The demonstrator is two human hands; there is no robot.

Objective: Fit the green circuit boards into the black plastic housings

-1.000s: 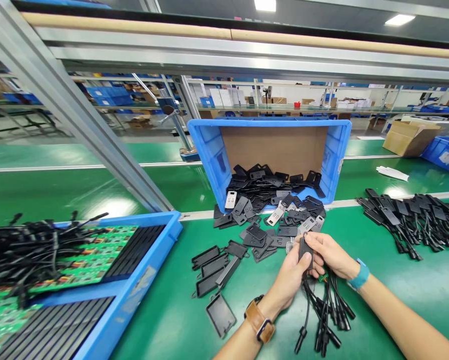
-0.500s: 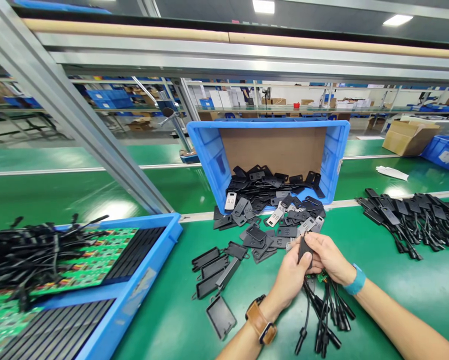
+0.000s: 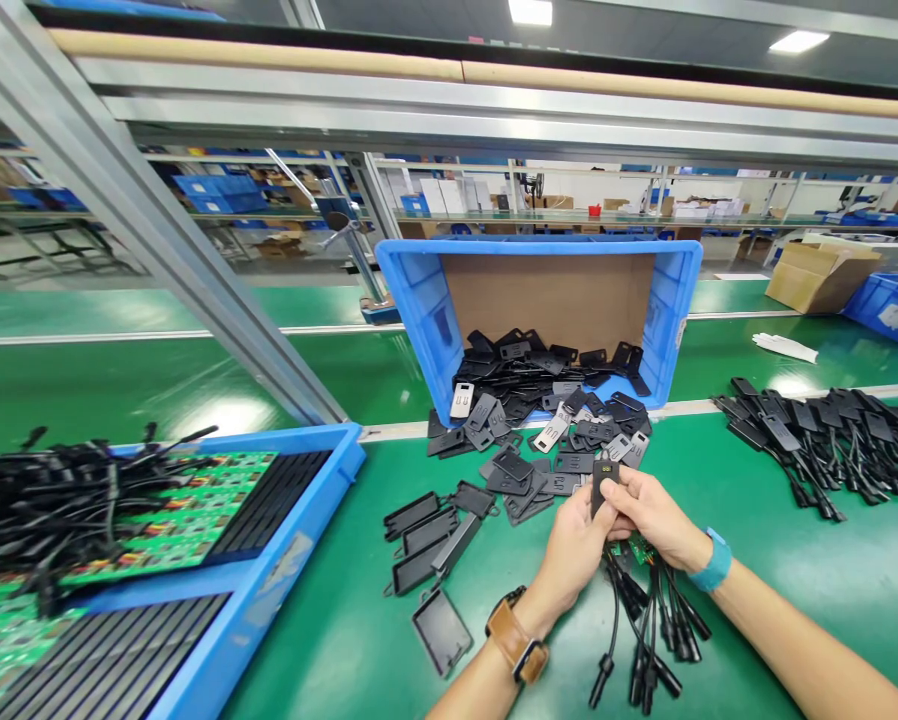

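Both my left hand [image 3: 578,545] and my right hand [image 3: 660,518] are closed on a small black plastic case [image 3: 603,478] with two small yellowish marks near its top end. The left thumb presses on its face, and the right fingers grip it from the side. Below the hands lie black connector cables [image 3: 648,630] with bits of green circuit board showing. Open black case shells [image 3: 441,632] rest to the left. Flat black covers [image 3: 520,470] with slots are strewn just beyond my hands.
A blue bin [image 3: 411,330] lies on its side behind, spilling more covers. At left, a blue tray [image 3: 299,560] holds circuit boards [image 3: 239,490] with black cables. Cased cables [image 3: 831,440] are heaped at right, near a white glove [image 3: 785,347]. A metal post [image 3: 156,230] slants at left.
The black case has turned in my hands so its marked end now shows upward. My left hand has shifted slightly left; the pieces on the table stay put.
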